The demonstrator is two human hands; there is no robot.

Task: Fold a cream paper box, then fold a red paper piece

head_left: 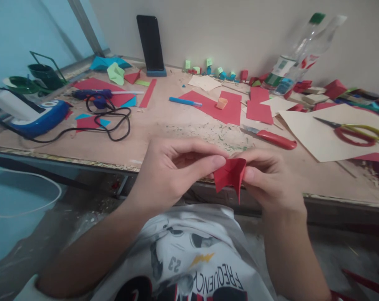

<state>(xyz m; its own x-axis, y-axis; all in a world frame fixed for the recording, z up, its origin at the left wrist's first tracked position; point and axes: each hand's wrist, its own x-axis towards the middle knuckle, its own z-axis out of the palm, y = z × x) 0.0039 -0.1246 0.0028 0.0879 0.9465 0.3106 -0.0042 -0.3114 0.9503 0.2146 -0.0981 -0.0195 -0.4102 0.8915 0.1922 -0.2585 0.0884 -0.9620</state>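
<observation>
A small folded piece of red paper (229,174) is held up between both hands at the table's front edge. My left hand (179,167) pinches its upper left corner between thumb and fingers. On the other side, my right hand (267,175) grips the right edge, thumb in front and fingers behind. The paper bends along upright creases, and its lower edge hangs in points. Behind the hands lie a red-handled knife (275,139), red paper sheets (231,106) and a blue pen (185,101).
Yellow-and-red scissors (355,133) rest on a cream sheet (321,138) at right. Two plastic bottles (283,67) lean by the wall. A phone (151,44) stands at the back. At left are a glue gun (93,95), its black cord (126,125) and a blue-white device (39,117).
</observation>
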